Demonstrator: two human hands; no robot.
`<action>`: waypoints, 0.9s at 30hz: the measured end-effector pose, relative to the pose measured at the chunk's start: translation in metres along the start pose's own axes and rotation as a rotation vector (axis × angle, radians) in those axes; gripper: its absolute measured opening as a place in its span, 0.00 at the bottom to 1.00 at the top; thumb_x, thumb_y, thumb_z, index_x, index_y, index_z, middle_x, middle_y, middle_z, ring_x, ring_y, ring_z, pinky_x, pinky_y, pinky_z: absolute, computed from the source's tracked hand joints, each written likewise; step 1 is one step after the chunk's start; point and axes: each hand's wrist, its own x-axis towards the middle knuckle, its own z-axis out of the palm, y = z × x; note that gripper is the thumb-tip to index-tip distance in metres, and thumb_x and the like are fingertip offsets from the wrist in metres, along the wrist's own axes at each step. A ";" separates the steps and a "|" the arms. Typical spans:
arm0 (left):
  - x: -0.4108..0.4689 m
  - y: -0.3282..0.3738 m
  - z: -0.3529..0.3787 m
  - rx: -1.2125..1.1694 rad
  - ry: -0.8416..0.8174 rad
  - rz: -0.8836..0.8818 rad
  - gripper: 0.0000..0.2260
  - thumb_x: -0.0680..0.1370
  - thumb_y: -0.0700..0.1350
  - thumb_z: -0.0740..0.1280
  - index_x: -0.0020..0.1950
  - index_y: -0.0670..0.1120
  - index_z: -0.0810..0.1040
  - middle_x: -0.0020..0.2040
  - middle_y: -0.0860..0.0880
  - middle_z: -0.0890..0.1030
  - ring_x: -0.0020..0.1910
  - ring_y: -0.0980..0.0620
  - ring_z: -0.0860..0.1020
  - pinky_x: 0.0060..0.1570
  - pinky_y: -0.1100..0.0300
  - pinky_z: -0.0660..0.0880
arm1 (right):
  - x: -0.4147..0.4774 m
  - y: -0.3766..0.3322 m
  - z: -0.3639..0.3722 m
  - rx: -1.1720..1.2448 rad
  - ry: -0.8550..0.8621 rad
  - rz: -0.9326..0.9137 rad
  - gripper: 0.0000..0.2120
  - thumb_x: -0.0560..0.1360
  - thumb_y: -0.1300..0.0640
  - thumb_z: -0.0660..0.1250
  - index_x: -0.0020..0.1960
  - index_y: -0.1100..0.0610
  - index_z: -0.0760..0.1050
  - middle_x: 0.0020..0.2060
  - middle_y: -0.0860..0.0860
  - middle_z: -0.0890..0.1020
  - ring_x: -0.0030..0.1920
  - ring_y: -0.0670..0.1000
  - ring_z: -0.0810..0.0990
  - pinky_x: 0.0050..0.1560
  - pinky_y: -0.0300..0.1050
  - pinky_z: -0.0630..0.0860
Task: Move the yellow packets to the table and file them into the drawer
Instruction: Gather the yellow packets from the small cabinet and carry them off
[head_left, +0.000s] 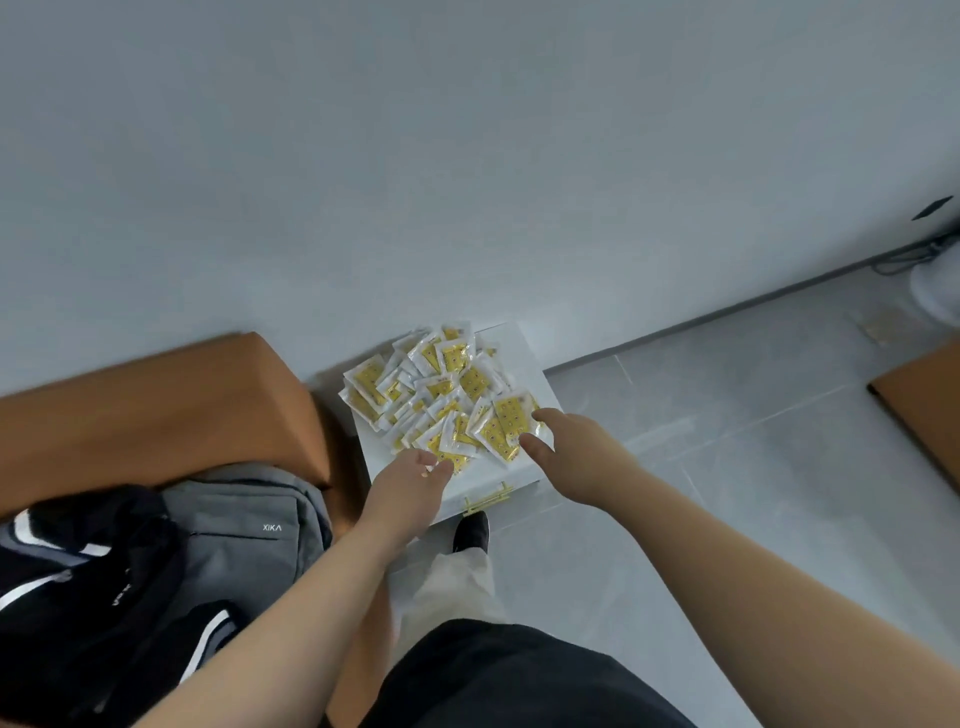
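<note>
Grey backpack (244, 525) lay left of the white drawer cabinet (496, 474). At the cabinet's near edge, your left hand (415, 475) touched the yellow packets (441, 400), fingers loosely together. At its right side, your right hand (569, 454) had thumb and fingers spread round one packet, probably to scoop. The pile sat heaped on the cabinet top.

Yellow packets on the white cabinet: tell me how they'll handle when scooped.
The yellow packets look thin and flat, so probably light and bendy. Their glossy wrappers, heaped, will likely slide apart; ones at the edge of the white cabinet could slip off.
</note>
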 end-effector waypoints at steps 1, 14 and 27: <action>0.019 0.004 -0.004 -0.008 -0.008 -0.036 0.15 0.81 0.56 0.64 0.62 0.48 0.76 0.60 0.50 0.79 0.53 0.50 0.77 0.47 0.58 0.72 | 0.018 -0.002 -0.003 0.013 -0.011 0.021 0.27 0.84 0.43 0.57 0.79 0.53 0.62 0.73 0.55 0.72 0.72 0.56 0.70 0.68 0.51 0.70; 0.201 -0.011 0.017 0.025 -0.027 -0.499 0.32 0.76 0.59 0.69 0.70 0.37 0.70 0.42 0.46 0.76 0.35 0.48 0.76 0.30 0.59 0.70 | 0.189 0.027 0.029 0.517 -0.137 0.613 0.23 0.83 0.47 0.61 0.64 0.67 0.75 0.50 0.62 0.81 0.55 0.61 0.83 0.54 0.59 0.83; 0.308 -0.079 0.091 -0.036 0.167 -0.724 0.49 0.69 0.60 0.78 0.79 0.48 0.51 0.72 0.42 0.63 0.66 0.38 0.73 0.56 0.46 0.74 | 0.322 0.090 0.136 0.099 -0.119 0.669 0.52 0.69 0.44 0.78 0.80 0.50 0.47 0.74 0.59 0.58 0.73 0.62 0.64 0.66 0.58 0.71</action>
